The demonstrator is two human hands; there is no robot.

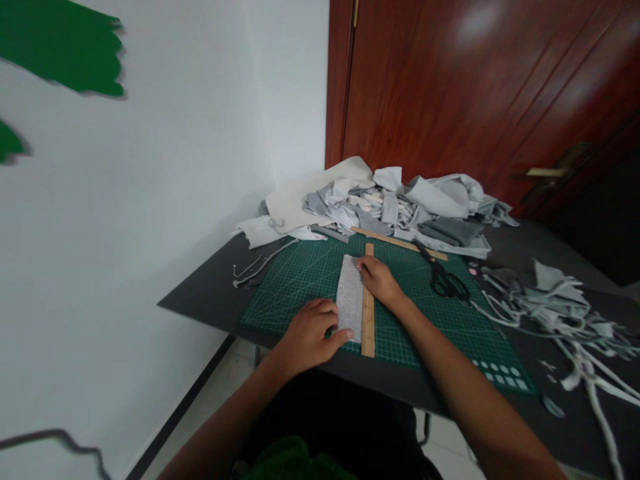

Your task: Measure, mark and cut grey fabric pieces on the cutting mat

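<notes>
Green gridded mat [295,277] | my left hand [313,335], thumb spread, touches heathered-grey cloth strip [349,297] | my right hand [381,280] touches its far corner, pinch unclear

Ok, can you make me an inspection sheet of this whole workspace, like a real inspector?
Surface: dark table with a green cutting mat on it.
Job's things: grey cloth piece; wooden ruler along its right side.
Clutter: cloth pile behind the mat; second ruler and black scissors; tangled strips at right.
Hands: left hand at the cloth's near left; right hand at its far right edge.
Cables: dark cord-like line, lower left; cannot tell what it is.
Surroundings: white wall, reddish-brown door.
</notes>
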